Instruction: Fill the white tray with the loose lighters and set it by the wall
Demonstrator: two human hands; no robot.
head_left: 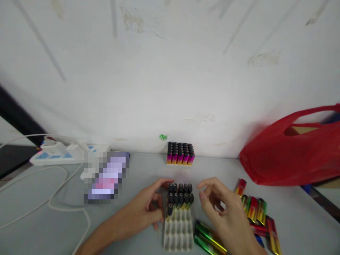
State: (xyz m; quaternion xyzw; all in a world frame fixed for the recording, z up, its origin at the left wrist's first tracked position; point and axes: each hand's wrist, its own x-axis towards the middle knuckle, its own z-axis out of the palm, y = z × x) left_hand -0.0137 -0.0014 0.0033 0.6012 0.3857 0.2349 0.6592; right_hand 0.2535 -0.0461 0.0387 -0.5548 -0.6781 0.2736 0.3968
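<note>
In the lower middle of the head view stands a pale tray (178, 230) with rows of hollows. Black-topped lighters (181, 197) stand upright in its back rows, with one more at the left of the following row. My left hand (150, 209) is at the tray's left side, index finger reaching to the back corner and thumb by the left edge; whether it touches is unclear. My right hand (223, 205) hovers right of the tray, thumb and index finger apart with nothing visible between them. Green-and-gold lighters (208, 237) lie partly under it.
Loose red, green and gold lighters (253, 209) lie at right, before a red bag (287, 156). A full block of purple-and-orange lighters (180, 154) stands against the wall. A blurred-out phone (108, 177), a power strip (63, 154) and white cables are at left.
</note>
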